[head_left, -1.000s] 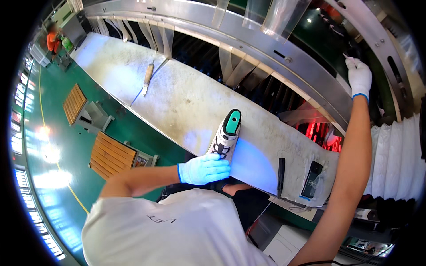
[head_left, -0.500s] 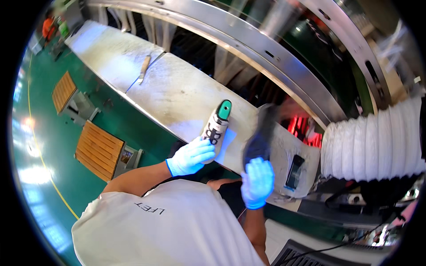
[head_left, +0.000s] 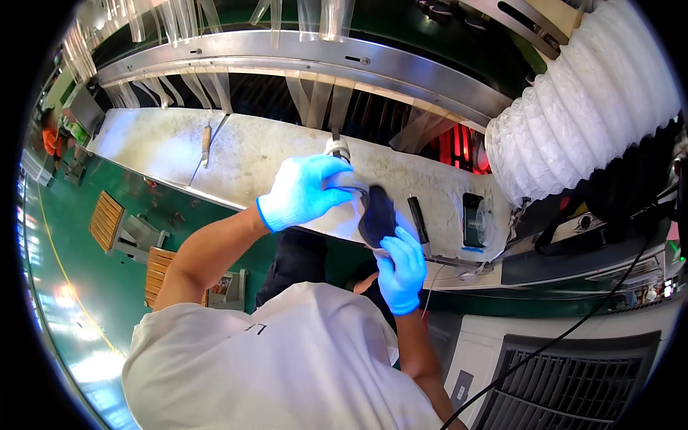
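My gloved left hand (head_left: pixel 304 190) is closed around a pale shoe (head_left: pixel 337 148). Its far end shows beyond my fingers, while much of the rest is covered. A dark shoe sole (head_left: pixel 377 218) stands tilted close beside the shoe; whether they touch I cannot tell. My gloved right hand (head_left: pixel 403 271) grips the near end of that sole between thumb and fingers. Both hands are over the front edge of a long, stained pale worktop (head_left: pixel 265 150).
A black pen-like tool (head_left: pixel 418 219) and a phone (head_left: pixel 472 219) lie right of my hands. A wooden-handled tool (head_left: pixel 206 146) lies left. Behind runs a metal machine frame (head_left: pixel 301 57) with clear strips. A white ribbed duct (head_left: pixel 573 107) stands at right.
The shoe has turned and my left hand now covers most of it. My right hand has brought the sole leftward, close beside the shoe. The view has turned, and the black pen-like tool now shows.
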Demonstrator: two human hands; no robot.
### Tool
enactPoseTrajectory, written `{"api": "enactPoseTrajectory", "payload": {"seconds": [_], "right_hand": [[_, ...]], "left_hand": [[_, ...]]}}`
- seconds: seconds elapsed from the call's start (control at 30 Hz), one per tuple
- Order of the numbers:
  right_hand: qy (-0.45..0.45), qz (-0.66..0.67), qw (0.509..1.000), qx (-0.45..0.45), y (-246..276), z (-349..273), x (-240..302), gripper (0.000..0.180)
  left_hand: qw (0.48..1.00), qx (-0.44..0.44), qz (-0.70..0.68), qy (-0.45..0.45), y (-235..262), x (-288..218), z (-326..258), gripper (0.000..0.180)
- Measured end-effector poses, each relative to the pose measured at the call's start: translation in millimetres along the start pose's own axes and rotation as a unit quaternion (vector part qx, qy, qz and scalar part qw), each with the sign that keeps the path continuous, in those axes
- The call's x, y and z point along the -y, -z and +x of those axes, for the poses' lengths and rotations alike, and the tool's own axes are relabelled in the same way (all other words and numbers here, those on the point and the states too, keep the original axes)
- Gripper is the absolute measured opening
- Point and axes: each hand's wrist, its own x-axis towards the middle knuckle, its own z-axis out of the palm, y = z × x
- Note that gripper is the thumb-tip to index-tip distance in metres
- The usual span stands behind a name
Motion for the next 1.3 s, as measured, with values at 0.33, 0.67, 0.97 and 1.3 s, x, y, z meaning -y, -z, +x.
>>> {"api": "enactPoseTrajectory", "payload": {"seconds": [0.33,0.67,0.97,1.3], "right_hand": [[-0.283,0.321,0.904,-0.027,40.6,36.4,41.8,0.038],[-0.242,0.370,0.897,-0.026,36.4,27.0,26.6,0.029],[-0.176,0.270,0.947,-0.004,24.3,9.6,66.2,0.037],[-0.116,0.236,0.965,-0.019,17.6,12.5,76.3,0.035]], "left_hand": [[0.984,-0.006,-0.151,0.098,-53.4,-47.4,-38.3,0.050],[0.971,-0.004,-0.165,-0.175,-65.6,-25.1,-69.1,0.030],[0.944,-0.040,-0.327,0.036,-50.4,-53.8,-111.0,0.033],[0.926,-0.056,-0.368,0.060,-51.3,-58.5,-113.1,0.038]]}}
